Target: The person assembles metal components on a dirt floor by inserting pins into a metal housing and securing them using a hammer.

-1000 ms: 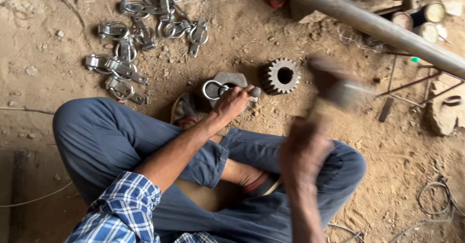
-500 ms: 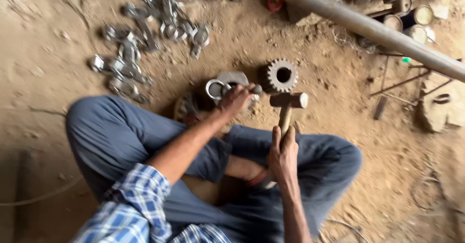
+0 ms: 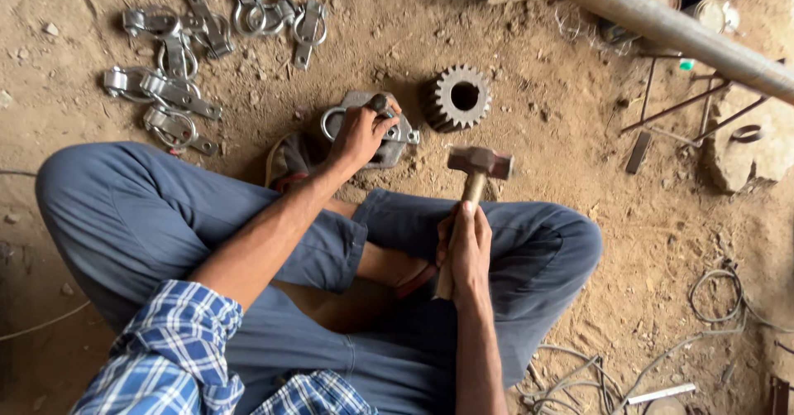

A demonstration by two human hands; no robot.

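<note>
Two hands: both busy, well apart from each other.
Left hand (image 3: 361,134): clamped over a metal clamp bracket (image 3: 382,130), pressing it flat on the dirt floor (image 3: 579,216) just in front of the crossed legs.
Bracket: grey, ring loop on its left end, a dark pin or bolt head showing under the fingers; exact fit cannot be told.
Right hand (image 3: 466,245): closed around the wooden handle of a hammer (image 3: 478,167), gripping low on the shaft.
Hammer head: just right of the bracket, apart from it, level, sharp in frame.
Change: a second ago the hammer was raised high and blurred; half a second ago it had dropped beside the bracket; now it sits at the same low spot, closer to the knee.
Reading: looks like the pause between blows, left hand re-seating the piece rather than letting go.
Gear (image 3: 457,98): toothed steel wheel, lying flat just beyond the bracket, untouched, same place as before.
Pile (image 3: 178,59): more brackets of the same kind, upper left, well apart from the hands.
Pipe (image 3: 662,26): long steel tube crossing top right.
Wire (image 3: 719,299): loose loops on the floor, right side.
</note>
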